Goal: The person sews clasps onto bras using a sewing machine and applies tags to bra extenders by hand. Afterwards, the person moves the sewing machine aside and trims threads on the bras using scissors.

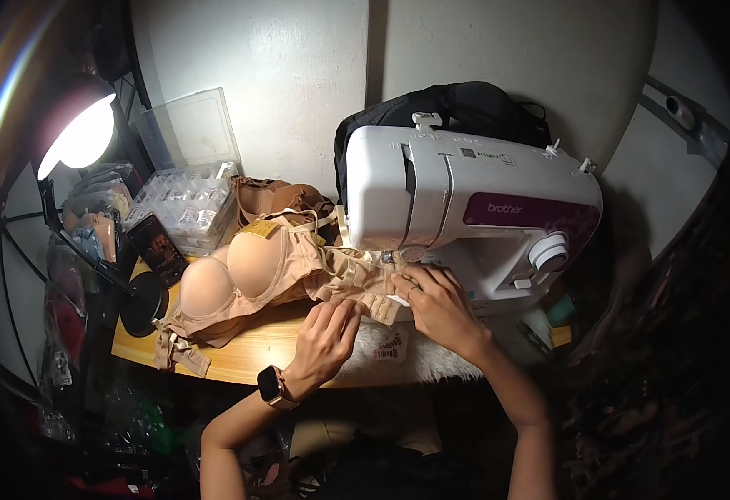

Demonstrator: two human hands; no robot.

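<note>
A beige bra [258,254] with molded cups lies across the table, its band and straps running right to the sewing machine [481,192]. My left hand [329,332], with a smartwatch [271,385] at the wrist, has its fingers curled together on the lower edge of the band. My right hand [438,307] is closed on the hook-and-eye end of the band, right by the presser foot area [390,257]. The fingertips of both hands are partly hidden against the fabric, and the needle is hard to make out.
A lit lamp [81,133] stands at the left, near a phone [158,248] and a clear compartment box [188,204] with its lid up. Brown bras [277,198] lie behind the beige one. White fur [440,358] and a printed label [390,346] lie at the table's front.
</note>
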